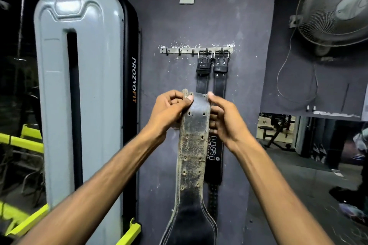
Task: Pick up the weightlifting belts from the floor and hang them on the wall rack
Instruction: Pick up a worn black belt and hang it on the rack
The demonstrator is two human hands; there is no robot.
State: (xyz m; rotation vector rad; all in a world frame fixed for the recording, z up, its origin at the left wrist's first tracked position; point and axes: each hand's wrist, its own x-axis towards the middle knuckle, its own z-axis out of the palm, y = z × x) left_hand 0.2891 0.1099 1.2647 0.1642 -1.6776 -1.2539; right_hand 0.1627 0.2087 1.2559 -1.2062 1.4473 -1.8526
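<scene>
Below wall rack (pixel 185 50), hands (pixel 171 109) (pixel 225 119) pinch worn belt (pixel 192 145), top edge

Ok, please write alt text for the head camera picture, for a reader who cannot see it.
The left hand and right hand pinch the holed end of a worn belt before a dark wall. Above, a metal rack holds two black belts on its right hooks; its left hooks are free.

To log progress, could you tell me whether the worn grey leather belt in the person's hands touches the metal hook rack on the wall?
Apart. The head view shows bare wall between the metal hook rack and the worn leather belt below it.
</scene>
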